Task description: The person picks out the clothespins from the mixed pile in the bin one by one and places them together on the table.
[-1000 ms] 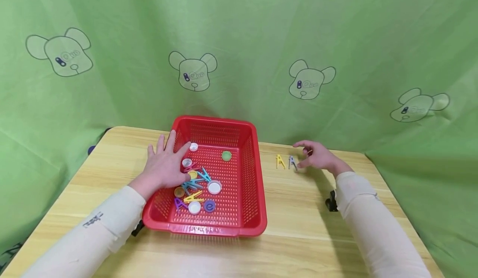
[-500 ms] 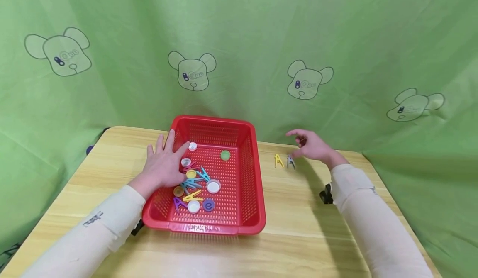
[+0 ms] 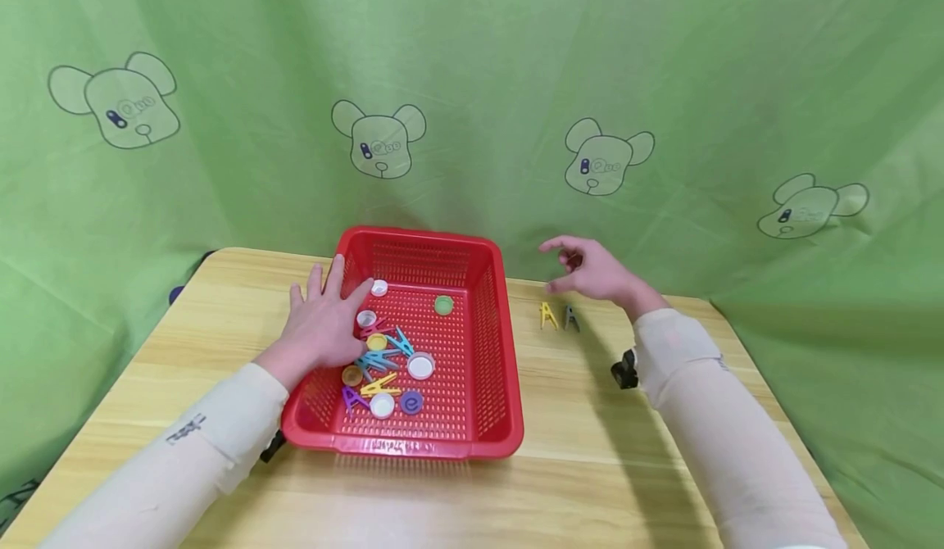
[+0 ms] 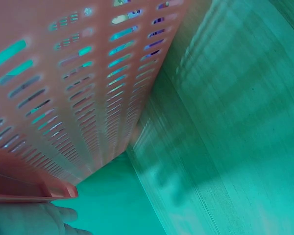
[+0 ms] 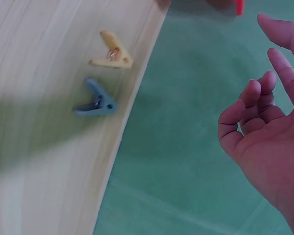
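Observation:
My left hand (image 3: 324, 328) spreads its fingers over the left rim of a red plastic basket (image 3: 509, 328); the left wrist view shows the basket's slotted outer wall (image 4: 95, 88). Inside lie several bottle caps, among them a green cap (image 3: 443, 305) and a purple-blue cap (image 3: 411, 402), and several clothespins, such as a purple clothespin (image 3: 353, 400). Right of the basket, my right hand (image 3: 593, 272) hovers near the table's back edge, holding nothing, thumb and index finger apart, other fingers bent. Just below it lie a yellow clothespin (image 3: 546, 316) and a grey-blue clothespin (image 5: 102, 104), side by side.
The wooden table (image 3: 583, 451) ends at its back edge against a green curtain (image 3: 487, 82) printed with bear outlines. The basket takes up the table's middle. Both forearms wear pale sleeves (image 3: 726, 418).
My right hand has moved left and back, from beside the grey-blue clothespin to behind both loose clothespins. The left hand has stayed at the basket's rim.

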A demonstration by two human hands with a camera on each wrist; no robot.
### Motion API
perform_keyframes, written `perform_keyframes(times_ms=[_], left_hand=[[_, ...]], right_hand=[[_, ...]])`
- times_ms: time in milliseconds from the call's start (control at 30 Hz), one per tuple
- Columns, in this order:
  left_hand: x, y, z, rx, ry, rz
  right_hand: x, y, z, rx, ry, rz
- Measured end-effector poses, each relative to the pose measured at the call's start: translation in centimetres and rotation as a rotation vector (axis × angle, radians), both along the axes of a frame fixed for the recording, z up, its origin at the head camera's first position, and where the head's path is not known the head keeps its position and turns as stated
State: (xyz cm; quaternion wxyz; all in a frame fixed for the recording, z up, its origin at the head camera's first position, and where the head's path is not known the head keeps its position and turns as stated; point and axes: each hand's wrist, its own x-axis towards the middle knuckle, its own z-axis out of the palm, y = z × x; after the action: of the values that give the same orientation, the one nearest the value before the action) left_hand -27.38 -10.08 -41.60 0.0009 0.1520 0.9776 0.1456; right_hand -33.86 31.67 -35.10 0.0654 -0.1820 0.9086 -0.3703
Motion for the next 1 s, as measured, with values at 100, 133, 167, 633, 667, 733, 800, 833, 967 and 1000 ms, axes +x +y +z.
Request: perform_keyframes(times_ms=[100, 133, 167, 633, 667, 733, 800, 833, 967, 1000], left_hand=[[-0.1, 0.0, 0.0, -0.001, 0.001, 0.002], [-0.1, 0.0, 0.0, 0.001, 0.001, 0.003], [-0.1, 0.0, 0.0, 0.002, 0.003, 0.003], [0.1, 0.0, 0.1, 0.01, -0.002, 0.001], [0.0, 0.0, 0.0, 0.01, -0.002, 0.001], [0.0, 0.0, 0.0, 0.008, 0.0, 0.001], [0.0, 0.0, 0.0, 0.007, 0.002, 0.001], [0.0, 0.0, 0.0, 0.006, 0.002, 0.001], [0.0, 0.0, 0.0, 0.003, 0.003, 0.002], [0.0, 0.0, 0.0, 0.004, 0.003, 0.003]], right_hand=[[0.8, -1.4, 1.5, -0.005, 0.003, 0.019], [0.9, -1.8, 1.7, -0.011, 0.0, 0.023], [0.9, -2.2, 1.9, -0.014, -0.002, 0.03], [-0.9, -5.8, 0.7, 0.011, 0.023, 0.114], [-0.9, -6.1, 0.7, 0.015, 0.026, 0.122], [-0.8, -6.8, 0.8, 0.021, 0.035, 0.133], [-0.7, -7.4, 0.9, 0.028, 0.044, 0.146], [-0.7, -7.8, 0.9, 0.034, 0.046, 0.152], [-0.5, -8.9, 1.0, 0.05, 0.048, 0.164], [-0.5, -9.1, 1.1, 0.054, 0.048, 0.166]])
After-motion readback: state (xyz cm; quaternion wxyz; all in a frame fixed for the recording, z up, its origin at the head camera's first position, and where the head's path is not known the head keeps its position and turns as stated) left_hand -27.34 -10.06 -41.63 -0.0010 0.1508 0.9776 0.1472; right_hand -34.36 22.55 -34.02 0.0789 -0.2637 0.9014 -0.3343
